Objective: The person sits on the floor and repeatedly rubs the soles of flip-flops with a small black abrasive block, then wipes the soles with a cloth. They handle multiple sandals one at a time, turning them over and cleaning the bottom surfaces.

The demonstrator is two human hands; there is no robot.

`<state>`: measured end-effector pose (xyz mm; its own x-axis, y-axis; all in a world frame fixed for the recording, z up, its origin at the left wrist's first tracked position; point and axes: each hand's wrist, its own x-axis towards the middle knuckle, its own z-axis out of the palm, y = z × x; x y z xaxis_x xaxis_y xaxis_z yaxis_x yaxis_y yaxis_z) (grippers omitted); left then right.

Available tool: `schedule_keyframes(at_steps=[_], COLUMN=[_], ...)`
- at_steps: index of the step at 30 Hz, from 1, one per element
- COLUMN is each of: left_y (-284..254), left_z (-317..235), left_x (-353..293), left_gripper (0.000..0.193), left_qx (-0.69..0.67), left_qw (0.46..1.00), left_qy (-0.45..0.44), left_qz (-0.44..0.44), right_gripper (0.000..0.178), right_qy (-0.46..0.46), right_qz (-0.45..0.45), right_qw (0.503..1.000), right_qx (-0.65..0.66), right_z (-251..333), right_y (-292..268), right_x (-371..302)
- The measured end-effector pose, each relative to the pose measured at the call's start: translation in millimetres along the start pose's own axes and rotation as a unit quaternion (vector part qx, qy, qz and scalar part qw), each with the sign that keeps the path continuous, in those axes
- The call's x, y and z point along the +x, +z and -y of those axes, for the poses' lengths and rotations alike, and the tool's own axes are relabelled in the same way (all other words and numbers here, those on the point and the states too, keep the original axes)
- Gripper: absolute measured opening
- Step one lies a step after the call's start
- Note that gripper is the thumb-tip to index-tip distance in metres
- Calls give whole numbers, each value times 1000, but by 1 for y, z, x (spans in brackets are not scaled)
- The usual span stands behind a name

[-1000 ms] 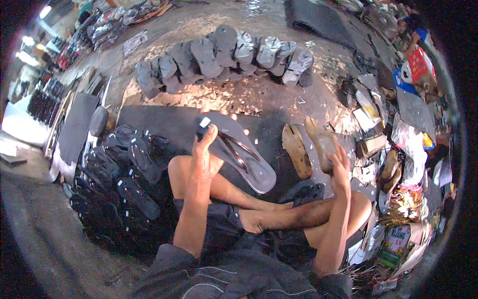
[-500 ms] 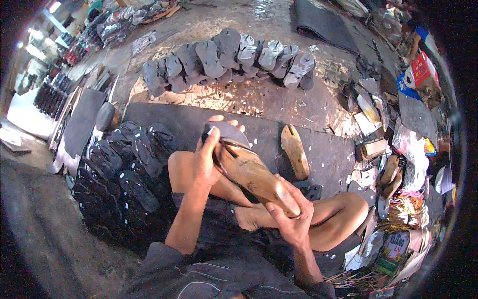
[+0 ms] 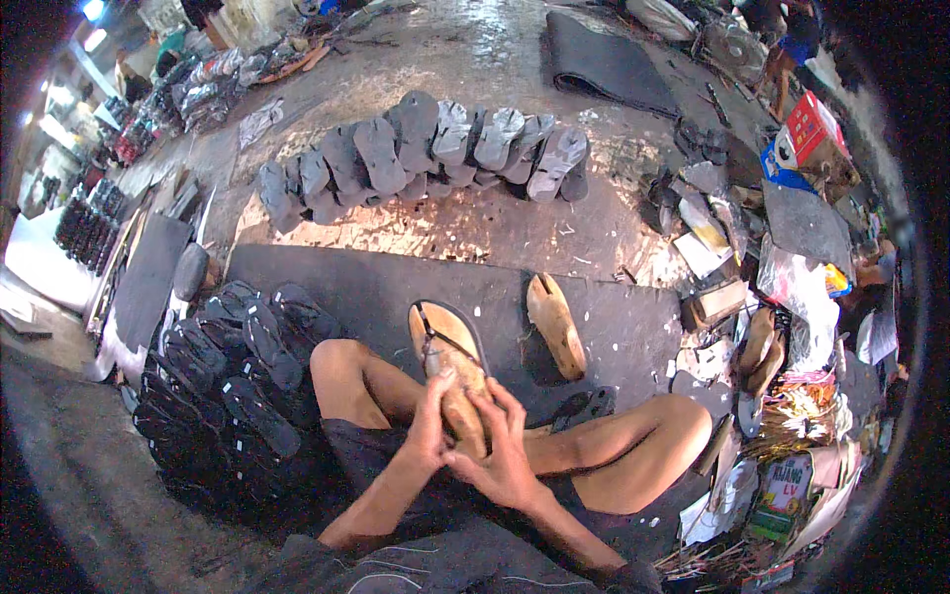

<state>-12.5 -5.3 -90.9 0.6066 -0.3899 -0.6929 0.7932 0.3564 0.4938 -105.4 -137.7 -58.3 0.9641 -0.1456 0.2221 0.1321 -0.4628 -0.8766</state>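
Observation:
Above my lap is a worn wooden shoe last (image 3: 452, 354) with a dark flip-flop fitted against it. The flip-flop's black strap (image 3: 445, 342) crosses the last near the toe end, and its dark sole edge shows along the right side. The toe end points away from me. My left hand (image 3: 427, 426) is closed on the left side of the heel half, thumb on top. From the right, my right hand (image 3: 500, 441) grips the same half, its fingers over the top. A second wooden last (image 3: 556, 329) lies on the dark mat (image 3: 628, 327), ahead and to the right.
A heap of black flip-flops (image 3: 262, 411) is at my left. Across the floor beyond the mat stands a row of grey soles (image 3: 381, 158). A rolled dark sheet (image 3: 609, 69) lies farther back. Cluttered scraps, plastic and a red box (image 3: 813, 129) fill the right side.
The last has turned strap side up with its toe end away from me. My left hand has moved from the toe end to the heel half, beside my right hand.

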Motion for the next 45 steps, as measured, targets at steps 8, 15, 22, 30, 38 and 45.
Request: schedule_keyframes(at_steps=[8, 15, 22, 30, 38, 45], left_y=[8, -9, 45, 60, 12, -4], left_z=[-21, -23, -41, -26, -49, 70], left_x=[-31, -49, -59, -27, -25, 0], left_gripper=[74, 78, 74, 82, 37, 55], left_qx=[-26, -238, 247, 325, 292, 274], left_qw=[994, 917, 945, 908, 909, 929], left_qy=[42, 2, 179, 250, 136, 121], left_qz=[97, 320, 115, 90, 266, 216], right_gripper=[44, 36, 45, 131, 110, 132], right_qy=[280, 318, 553, 146, 335, 67], right_qz=[15, 88, -64, -35, 11, 17], right_qw=[914, 782, 569, 957, 692, 955], right_qx=[294, 529, 605, 249, 640, 289], right_z=[-34, -23, 7, 4, 23, 45], right_y=[-13, -22, -2, -18, -70, -54], right_x=[11, -31, -6, 9, -1, 20])
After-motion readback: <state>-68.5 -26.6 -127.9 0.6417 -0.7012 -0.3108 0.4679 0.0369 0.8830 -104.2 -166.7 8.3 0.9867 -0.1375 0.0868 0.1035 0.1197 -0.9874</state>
